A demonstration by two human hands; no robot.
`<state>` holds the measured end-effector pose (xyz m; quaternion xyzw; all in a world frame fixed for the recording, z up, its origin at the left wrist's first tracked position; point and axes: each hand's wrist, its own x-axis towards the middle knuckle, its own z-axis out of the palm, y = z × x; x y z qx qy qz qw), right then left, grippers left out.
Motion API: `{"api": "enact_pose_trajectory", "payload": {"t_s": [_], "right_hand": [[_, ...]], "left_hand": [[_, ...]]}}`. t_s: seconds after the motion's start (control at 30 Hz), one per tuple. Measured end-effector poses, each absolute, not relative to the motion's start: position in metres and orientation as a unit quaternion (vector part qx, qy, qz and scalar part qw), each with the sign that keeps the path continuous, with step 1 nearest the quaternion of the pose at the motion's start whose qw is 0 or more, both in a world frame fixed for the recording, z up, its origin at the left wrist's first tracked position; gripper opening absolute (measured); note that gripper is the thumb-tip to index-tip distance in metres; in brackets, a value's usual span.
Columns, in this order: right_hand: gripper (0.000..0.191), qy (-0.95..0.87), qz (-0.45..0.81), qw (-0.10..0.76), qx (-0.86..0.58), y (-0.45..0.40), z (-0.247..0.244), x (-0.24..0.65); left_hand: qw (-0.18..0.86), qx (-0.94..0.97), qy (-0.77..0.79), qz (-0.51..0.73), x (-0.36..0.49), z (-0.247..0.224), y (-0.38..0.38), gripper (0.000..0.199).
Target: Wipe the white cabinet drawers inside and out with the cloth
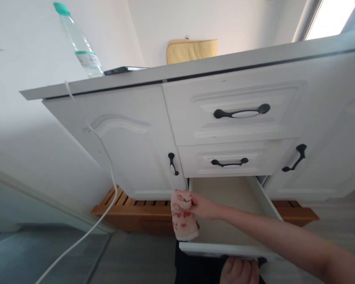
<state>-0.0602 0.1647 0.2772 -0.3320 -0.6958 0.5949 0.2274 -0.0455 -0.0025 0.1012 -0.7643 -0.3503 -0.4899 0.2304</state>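
My right hand [205, 206] reaches in from the right and grips a pale pink cloth [184, 227] with red markings, folded into a thick bundle. The cloth is over the left side of a pulled-out drawer [225, 228], whose pale bottom shows bare. At the lower edge of the view, my left hand [239, 271] has its fingers curled at the drawer's front, round the dark drawer handle [262, 261]. Most of that handle is hidden by the fingers.
Above are two shut drawers, the upper with a black-and-white handle [242, 112]. Cabinet doors flank them. On the counter [189, 69] stand a plastic bottle [83, 47], a phone [121, 70] and a yellow quilted item [192, 51]. A white cable [112, 177] hangs left. A slatted wooden piece [136, 215] lies below.
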Motion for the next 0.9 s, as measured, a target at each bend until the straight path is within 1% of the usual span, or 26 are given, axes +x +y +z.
{"api": "enact_pose_trajectory", "payload": {"t_s": [0.03,0.07,0.1,0.13,0.17,0.23,0.3,0.37,0.43,0.53,0.6,0.7,0.77,0.83,0.9], "right_hand": [[0.038,-0.768,0.483,0.226,-0.354,0.164,0.287,-0.066],[0.036,-0.817,0.387,0.205,-0.374,0.163,0.292,-0.072],[0.035,-0.846,0.322,0.17,-0.389,0.16,0.293,-0.078],[0.035,-0.859,0.299,0.127,-0.396,0.157,0.29,-0.085],[0.032,-0.863,0.308,0.088,-0.391,0.154,0.284,-0.09],[0.023,-0.856,0.368,0.031,-0.361,0.149,0.266,-0.1],[0.013,-0.843,0.434,-0.002,-0.319,0.145,0.25,-0.103],[0.009,-0.826,0.491,-0.007,-0.275,0.143,0.24,-0.098],[0.017,-0.807,0.541,0.006,-0.237,0.143,0.24,-0.085],[0.04,-0.721,0.662,0.054,-0.198,0.143,0.251,-0.063],[0.047,-0.668,0.723,0.048,-0.169,0.144,0.262,-0.052],[0.041,-0.684,0.705,-0.012,-0.187,0.142,0.282,-0.032],[0.036,-0.696,0.683,-0.022,-0.218,0.136,0.296,-0.005],[0.033,-0.714,0.659,0.01,-0.234,0.122,0.308,0.035],[0.033,-0.749,0.603,0.086,-0.262,0.099,0.313,0.085]], "left_hand": [[0.223,-0.779,-0.349,-0.471,-0.049,0.103,-0.005,0.023],[0.216,-0.791,-0.352,-0.45,-0.053,0.105,-0.007,0.023],[0.215,-0.8,-0.359,-0.431,-0.056,0.106,-0.008,0.025],[0.216,-0.805,-0.365,-0.414,-0.058,0.108,-0.01,0.026],[0.218,-0.81,-0.367,-0.402,-0.061,0.11,-0.011,0.028],[0.22,-0.82,-0.36,-0.388,-0.065,0.114,-0.011,0.031],[0.217,-0.833,-0.342,-0.377,-0.07,0.118,-0.011,0.035],[0.213,-0.844,-0.333,-0.363,-0.073,0.121,-0.012,0.037],[0.214,-0.849,-0.337,-0.346,-0.075,0.121,-0.012,0.038],[0.215,-0.852,-0.344,-0.331,-0.075,0.117,-0.013,0.036],[0.214,-0.85,-0.347,-0.333,-0.074,0.114,-0.014,0.035],[0.211,-0.85,-0.351,-0.331,-0.075,0.11,-0.015,0.036],[0.21,-0.854,-0.347,-0.326,-0.076,0.109,-0.015,0.037],[0.217,-0.848,-0.347,-0.338,-0.076,0.11,-0.014,0.036],[0.221,-0.837,-0.346,-0.361,-0.074,0.111,-0.013,0.035]]}}
